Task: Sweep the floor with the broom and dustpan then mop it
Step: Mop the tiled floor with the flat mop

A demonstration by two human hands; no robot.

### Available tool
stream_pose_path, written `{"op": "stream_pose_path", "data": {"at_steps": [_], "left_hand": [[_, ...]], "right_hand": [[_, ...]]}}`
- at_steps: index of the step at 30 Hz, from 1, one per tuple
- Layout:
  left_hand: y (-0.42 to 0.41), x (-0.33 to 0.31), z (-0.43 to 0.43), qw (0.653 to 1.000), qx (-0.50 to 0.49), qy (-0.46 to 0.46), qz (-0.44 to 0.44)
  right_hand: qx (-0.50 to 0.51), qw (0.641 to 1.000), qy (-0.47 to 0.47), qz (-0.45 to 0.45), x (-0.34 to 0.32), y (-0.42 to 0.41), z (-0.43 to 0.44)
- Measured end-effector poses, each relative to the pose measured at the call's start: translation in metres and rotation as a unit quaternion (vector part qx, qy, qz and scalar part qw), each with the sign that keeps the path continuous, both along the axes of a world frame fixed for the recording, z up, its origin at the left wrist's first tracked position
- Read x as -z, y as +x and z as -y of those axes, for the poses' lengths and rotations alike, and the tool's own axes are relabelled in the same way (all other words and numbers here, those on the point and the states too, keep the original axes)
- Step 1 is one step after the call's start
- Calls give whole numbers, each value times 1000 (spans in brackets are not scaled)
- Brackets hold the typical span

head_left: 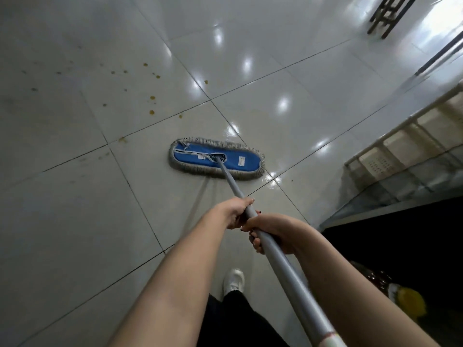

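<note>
Blue fabric covers the top of the flat mop head [217,159], a long oval pad edged all round with a grey string fringe, with a small white label towards its right end and white ties near its left end. It lies flat on the pale glossy tile floor [75,209] at the middle of the frame, its length running left to right with the right end a little lower. A grey metal handle [280,259] joins the pad at a socket near its centre and slants down to the lower right of the frame, where a pale band shows near the edge.

Both hands are closed round the handle, one just above the other and touching. The left hand [236,212], reaching in from the lower left, is wrapped round the pole higher up, nearer the pad. The right hand [269,232] grips the pole just below it, fingers curled under with dark-painted nails showing.

Brownish spots [151,97] are scattered over the tiles in the upper left of the frame, well apart from the pad. Bright light reflections dot the floor in the upper middle. A pale slatted rack [400,144] stands at the right edge, and dark furniture legs [390,16] show at the upper right. A white shoe [234,281] and dark trouser leg appear at the bottom centre.
</note>
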State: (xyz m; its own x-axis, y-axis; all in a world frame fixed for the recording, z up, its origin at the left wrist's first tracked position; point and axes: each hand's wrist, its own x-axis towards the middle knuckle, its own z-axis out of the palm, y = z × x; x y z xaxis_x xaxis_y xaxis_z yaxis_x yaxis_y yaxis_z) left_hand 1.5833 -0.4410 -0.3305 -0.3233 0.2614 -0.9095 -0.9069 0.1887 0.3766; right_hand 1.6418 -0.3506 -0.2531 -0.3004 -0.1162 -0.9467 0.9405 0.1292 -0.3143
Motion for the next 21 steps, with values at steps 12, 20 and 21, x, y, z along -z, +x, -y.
{"op": "stream_pose_path", "data": {"at_steps": [12,20,21], "left_hand": [[142,-3,81,1000,-19,-22,-13],[226,-17,112,996,-56,-53,-34],[235,-17,116,995,-57,-68,-40]], "right_hand": [[-24,1000,-20,-1,-5,137,81],[-77,997,-22,6,-23,208,109],[-82,996,-24,4,-25,217,113]]}}
